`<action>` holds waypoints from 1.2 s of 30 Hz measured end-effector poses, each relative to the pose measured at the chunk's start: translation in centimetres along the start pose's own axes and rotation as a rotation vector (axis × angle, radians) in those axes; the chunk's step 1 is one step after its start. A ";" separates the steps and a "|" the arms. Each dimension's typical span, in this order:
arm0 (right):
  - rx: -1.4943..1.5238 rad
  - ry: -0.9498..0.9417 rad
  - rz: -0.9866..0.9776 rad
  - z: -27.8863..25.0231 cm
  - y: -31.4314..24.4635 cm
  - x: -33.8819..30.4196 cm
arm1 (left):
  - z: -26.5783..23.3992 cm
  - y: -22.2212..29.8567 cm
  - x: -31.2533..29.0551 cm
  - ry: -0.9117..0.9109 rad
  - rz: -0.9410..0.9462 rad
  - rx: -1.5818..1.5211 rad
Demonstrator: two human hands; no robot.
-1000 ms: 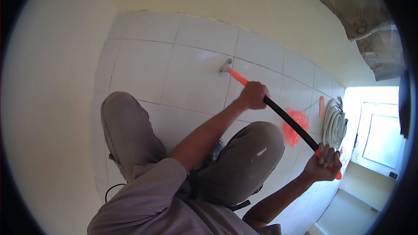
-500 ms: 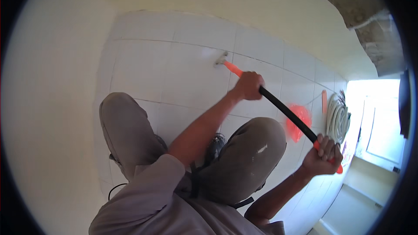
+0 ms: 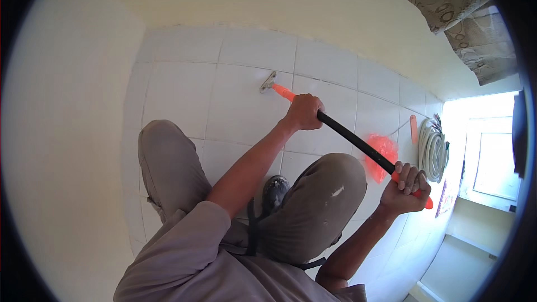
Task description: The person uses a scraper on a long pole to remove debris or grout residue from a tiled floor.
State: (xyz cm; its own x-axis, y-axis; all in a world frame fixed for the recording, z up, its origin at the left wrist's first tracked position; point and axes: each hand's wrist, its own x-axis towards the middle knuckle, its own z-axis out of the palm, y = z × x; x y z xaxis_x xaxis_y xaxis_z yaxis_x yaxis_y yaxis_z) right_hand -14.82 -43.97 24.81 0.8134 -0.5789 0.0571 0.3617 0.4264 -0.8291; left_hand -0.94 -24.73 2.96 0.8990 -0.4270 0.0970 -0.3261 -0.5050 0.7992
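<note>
A long-handled scraper [image 3: 358,142] slants across the white tiled floor [image 3: 246,95], with a black shaft and orange sections at both ends. Around its shaft, just behind the orange front section, my left hand [image 3: 305,113] is closed. My right hand [image 3: 405,190] grips the orange rear end, farther right and nearer to me. The metal scraper head [image 3: 268,81] lies at the tile surface, close to a grout line; I cannot tell whether its edge is pressed down.
My knees are bent on either side of a dark, stained shoe [image 3: 274,193]. Right of the shaft lies a crumpled red plastic bag [image 3: 382,157]. Beyond it are an orange strip [image 3: 414,129] and a coil of white cable [image 3: 433,150]. A patterned curtain [image 3: 447,0] hangs at the upper right.
The scraper has shifted a little to the left in the picture, with both hands still around it. The view has also shifted slightly.
</note>
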 end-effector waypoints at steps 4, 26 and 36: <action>-0.026 -0.016 -0.021 0.2 -0.1 -1.0 | -0.2 -0.4 -0.4 0.002 0.036 0.109; 0.095 0.029 -0.003 -3.8 -0.5 -0.1 | 2.0 0.2 -0.1 0.012 0.014 0.079; -0.002 -0.069 -0.039 -3.5 0.1 -2.7 | 1.2 -0.8 -2.0 0.066 0.115 0.035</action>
State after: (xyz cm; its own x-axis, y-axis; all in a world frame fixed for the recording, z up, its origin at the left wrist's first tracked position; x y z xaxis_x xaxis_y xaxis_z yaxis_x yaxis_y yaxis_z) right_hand -18.57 -44.77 22.67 0.8282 -0.5457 0.1277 0.3929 0.4030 -0.8265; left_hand -2.88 -24.37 1.37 0.8719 -0.4344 0.2262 -0.4372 -0.4821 0.7593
